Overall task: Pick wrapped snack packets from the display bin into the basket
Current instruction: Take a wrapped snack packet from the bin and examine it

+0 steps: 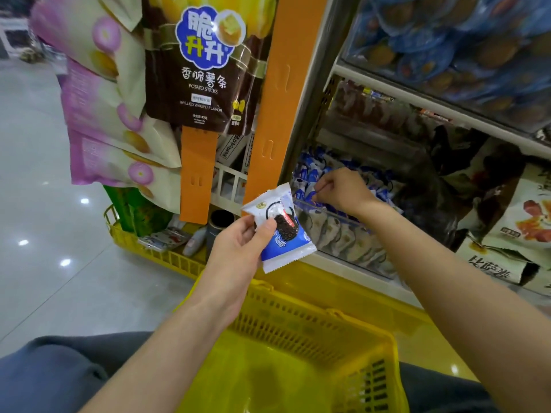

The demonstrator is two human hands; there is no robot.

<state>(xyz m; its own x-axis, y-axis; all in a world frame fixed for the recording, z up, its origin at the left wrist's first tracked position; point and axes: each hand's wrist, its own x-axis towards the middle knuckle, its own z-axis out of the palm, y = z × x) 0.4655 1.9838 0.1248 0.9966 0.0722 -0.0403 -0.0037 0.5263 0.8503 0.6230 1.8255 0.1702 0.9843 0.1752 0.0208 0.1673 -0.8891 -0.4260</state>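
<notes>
The display bin [337,217] at centre right is open on top behind its low clear front wall. The right hand [343,189] reaches in over that wall, fingers curled among the blue packets [310,174]. The shelf edge [417,99] caps the gap above. An orange strip [268,114] hangs just left of the bin, closing that side. At lower centre the basket [328,315] gapes upward. The left hand [238,248], gripping a packet [280,231], hangs over its far rim.

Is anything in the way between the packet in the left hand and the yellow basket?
Nothing visible. The left hand holds the packet above the far rim of the basket. The basket's top is open, and only the left forearm crosses its left edge.
</notes>
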